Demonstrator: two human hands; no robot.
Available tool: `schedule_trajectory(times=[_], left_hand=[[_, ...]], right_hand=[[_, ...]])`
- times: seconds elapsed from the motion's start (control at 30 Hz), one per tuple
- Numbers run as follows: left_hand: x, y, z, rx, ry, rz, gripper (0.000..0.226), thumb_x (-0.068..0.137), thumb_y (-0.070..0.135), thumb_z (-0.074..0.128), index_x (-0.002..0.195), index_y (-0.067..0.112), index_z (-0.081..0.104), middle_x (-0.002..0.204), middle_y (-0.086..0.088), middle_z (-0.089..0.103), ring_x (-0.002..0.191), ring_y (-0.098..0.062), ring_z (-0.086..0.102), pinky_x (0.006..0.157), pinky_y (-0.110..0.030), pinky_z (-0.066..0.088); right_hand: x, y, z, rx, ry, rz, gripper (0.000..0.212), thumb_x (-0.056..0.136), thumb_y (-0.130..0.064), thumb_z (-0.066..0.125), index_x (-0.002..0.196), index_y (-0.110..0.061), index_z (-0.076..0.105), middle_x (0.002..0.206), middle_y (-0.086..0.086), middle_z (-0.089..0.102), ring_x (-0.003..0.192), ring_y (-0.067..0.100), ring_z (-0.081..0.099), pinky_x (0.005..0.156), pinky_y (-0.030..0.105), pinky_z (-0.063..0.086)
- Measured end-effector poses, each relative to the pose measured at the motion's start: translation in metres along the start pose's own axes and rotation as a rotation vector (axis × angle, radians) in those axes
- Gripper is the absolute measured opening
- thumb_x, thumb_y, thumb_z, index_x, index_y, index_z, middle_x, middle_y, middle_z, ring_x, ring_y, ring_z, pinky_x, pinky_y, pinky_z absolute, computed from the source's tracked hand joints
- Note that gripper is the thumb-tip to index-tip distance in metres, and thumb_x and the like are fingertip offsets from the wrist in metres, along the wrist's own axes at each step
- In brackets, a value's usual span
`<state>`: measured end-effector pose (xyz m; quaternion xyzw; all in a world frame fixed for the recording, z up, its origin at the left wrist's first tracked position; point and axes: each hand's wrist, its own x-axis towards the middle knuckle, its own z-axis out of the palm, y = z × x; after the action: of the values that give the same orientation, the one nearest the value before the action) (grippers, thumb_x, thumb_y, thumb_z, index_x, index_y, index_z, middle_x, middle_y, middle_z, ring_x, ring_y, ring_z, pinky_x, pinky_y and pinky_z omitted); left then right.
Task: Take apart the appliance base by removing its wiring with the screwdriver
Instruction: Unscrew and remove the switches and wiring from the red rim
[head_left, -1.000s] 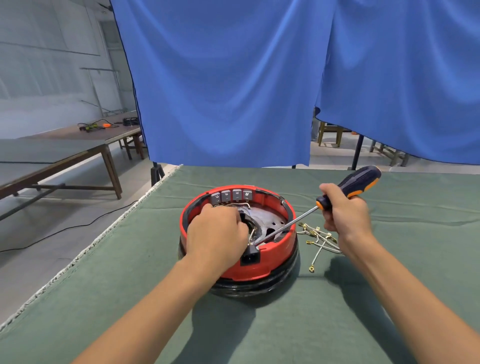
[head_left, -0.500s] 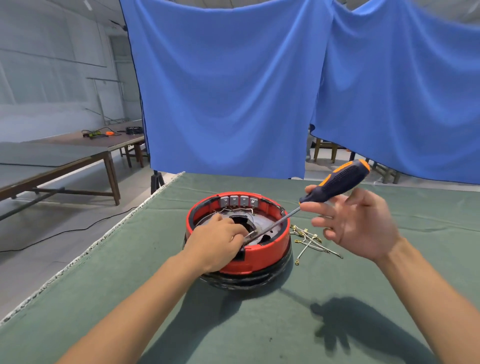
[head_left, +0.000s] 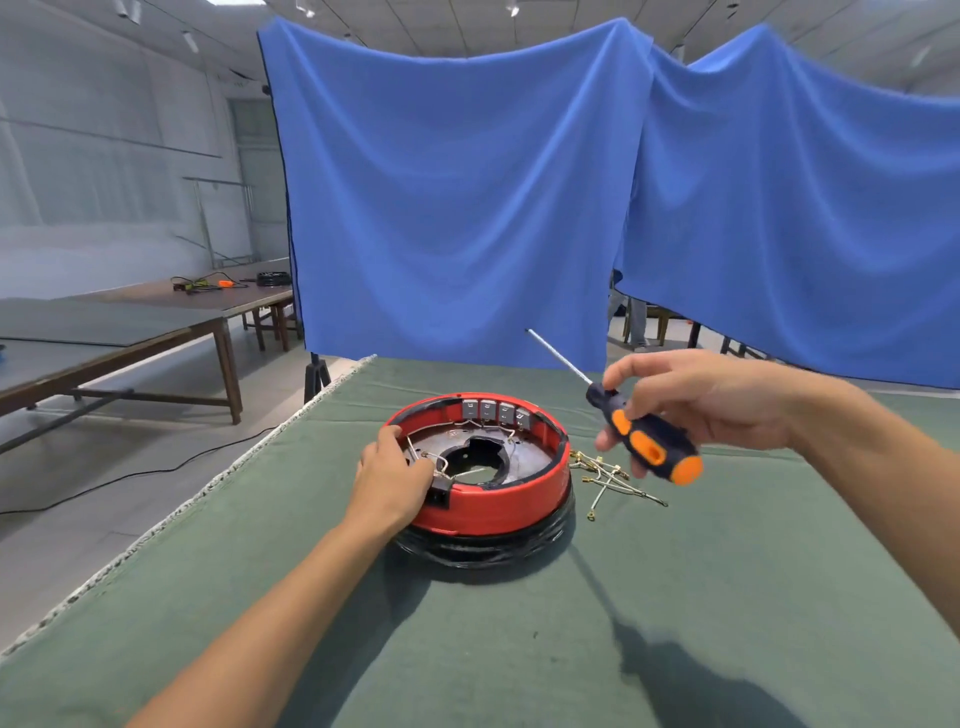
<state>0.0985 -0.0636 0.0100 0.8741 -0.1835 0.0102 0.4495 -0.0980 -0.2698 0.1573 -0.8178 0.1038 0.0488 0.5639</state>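
One wide-angle view from the person's head looks forward and slightly down along the green desk (head_left: 675, 597). The near desk and both forearms fill the lower half, close by; blue curtains (head_left: 452, 208) and the ceiling fill the upper half.

**Appliance base on green table, screwdriver lifted clear**

A round red appliance base (head_left: 493, 499) sits on a black lower ring near the middle of the green-covered table (head_left: 727, 597), closer to its far edge. The left hand (head_left: 395, 480) rests on the base's near-left rim, fingers curled over wiring (head_left: 441, 462) inside the shell. Four grey terminals (head_left: 496, 411) line the inner far wall. The right hand (head_left: 696, 400) holds a black-and-orange screwdriver (head_left: 644, 439) above the table to the right of the base, shaft pointing up and away, tip apart from the base. Loose wires with brass ends (head_left: 608, 475) lie on the table just beside the base's right side. Blue curtains (head_left: 467, 208) hang beyond the far edge.
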Motion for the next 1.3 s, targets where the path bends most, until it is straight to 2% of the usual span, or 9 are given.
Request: schedule_trajectory(times=[0.13, 0.23, 0.3, 0.37, 0.53, 0.67, 0.8, 0.9, 1.3], left_hand=[[-0.001, -0.003, 0.001, -0.013, 0.014, 0.06, 0.041, 0.09, 0.016, 0.045, 0.131, 0.009, 0.043, 0.139, -0.014, 0.037, 0.13, -0.028, 0.035, 0.108, -0.04, 0.029], [-0.004, -0.002, 0.005, 0.067, 0.14, 0.237, 0.029, 0.091, 0.014, 0.038, 0.112, 0.007, 0.057, 0.136, -0.011, 0.037, 0.13, -0.025, 0.033, 0.108, -0.038, 0.028], [-0.003, -0.001, 0.006, 0.089, 0.2, 0.368, 0.032, 0.086, 0.017, 0.033, 0.093, 0.004, 0.061, 0.116, -0.01, 0.049, 0.113, -0.024, 0.045, 0.097, -0.036, 0.036], [-0.001, -0.001, 0.007, 0.066, 0.213, 0.451, 0.03, 0.081, 0.017, 0.032, 0.082, 0.005, 0.059, 0.093, -0.005, 0.054, 0.093, -0.024, 0.051, 0.081, -0.033, 0.039], [0.005, -0.005, 0.014, -0.054, 0.252, 0.46, 0.023, 0.086, 0.018, 0.033, 0.085, 0.023, 0.055, 0.072, 0.015, 0.052, 0.08, -0.019, 0.05, 0.069, -0.022, 0.03], [0.007, -0.003, 0.017, -0.077, 0.244, 0.513, 0.02, 0.094, 0.025, 0.038, 0.089, 0.02, 0.057, 0.07, 0.016, 0.053, 0.071, -0.018, 0.054, 0.066, -0.028, 0.038], [0.005, -0.002, 0.015, -0.017, 0.209, 0.619, 0.037, 0.097, 0.029, 0.036, 0.078, 0.008, 0.061, 0.073, 0.005, 0.057, 0.072, -0.02, 0.056, 0.067, -0.037, 0.044], [0.002, -0.002, 0.016, 0.029, 0.206, 0.684, 0.039, 0.097, 0.027, 0.037, 0.073, 0.005, 0.06, 0.077, -0.001, 0.058, 0.075, -0.021, 0.055, 0.07, -0.039, 0.044], [-0.011, -0.002, 0.017, -0.062, 0.171, 0.732, 0.029, 0.089, 0.023, 0.041, 0.076, 0.007, 0.061, 0.083, 0.001, 0.06, 0.084, -0.022, 0.059, 0.077, -0.045, 0.046]], right_hand=[[0.02, 0.015, 0.024, -0.417, 0.351, 0.024, 0.038, 0.076, -0.009, 0.063, 0.098, -0.026, 0.038, 0.087, 0.012, 0.072, 0.062, 0.025, 0.063, 0.058, 0.037, 0.053], [0.029, 0.034, 0.03, -0.77, 0.513, -0.045, 0.029, 0.071, -0.02, 0.059, 0.088, -0.033, 0.04, 0.08, -0.006, 0.069, 0.068, 0.019, 0.059, 0.054, 0.027, 0.035], [0.035, 0.047, 0.028, -1.066, 0.621, -0.118, 0.022, 0.071, -0.025, 0.059, 0.087, -0.036, 0.048, 0.079, -0.012, 0.064, 0.075, 0.021, 0.055, 0.053, 0.025, 0.028], [0.041, 0.06, 0.023, -1.178, 0.627, -0.176, 0.02, 0.072, -0.029, 0.061, 0.089, -0.038, 0.057, 0.073, -0.012, 0.059, 0.074, 0.021, 0.052, 0.053, 0.026, 0.028], [0.047, 0.09, -0.003, -1.225, 0.562, -0.302, 0.016, 0.065, -0.042, 0.053, 0.077, -0.041, 0.063, 0.053, -0.017, 0.048, 0.06, 0.016, 0.046, 0.048, 0.019, 0.023], [0.061, 0.107, -0.011, -1.19, 0.536, -0.381, 0.041, 0.065, -0.065, 0.028, 0.069, -0.035, 0.057, 0.055, -0.015, 0.053, 0.058, 0.009, 0.048, 0.048, 0.022, 0.028], [0.073, 0.115, -0.019, -1.202, 0.559, -0.427, 0.081, 0.07, -0.089, 0.006, 0.065, -0.026, 0.057, 0.057, -0.007, 0.057, 0.058, 0.011, 0.051, 0.049, 0.028, 0.033], [0.077, 0.116, -0.022, -1.263, 0.584, -0.46, 0.093, 0.067, -0.09, -0.005, 0.067, -0.023, 0.059, 0.059, -0.005, 0.059, 0.06, 0.015, 0.053, 0.05, 0.029, 0.034], [0.054, 0.109, -0.022, -1.381, 0.572, -0.431, 0.083, 0.07, -0.083, 0.002, 0.06, -0.017, 0.05, 0.053, 0.0, 0.051, 0.056, 0.02, 0.046, 0.044, 0.029, 0.021]])
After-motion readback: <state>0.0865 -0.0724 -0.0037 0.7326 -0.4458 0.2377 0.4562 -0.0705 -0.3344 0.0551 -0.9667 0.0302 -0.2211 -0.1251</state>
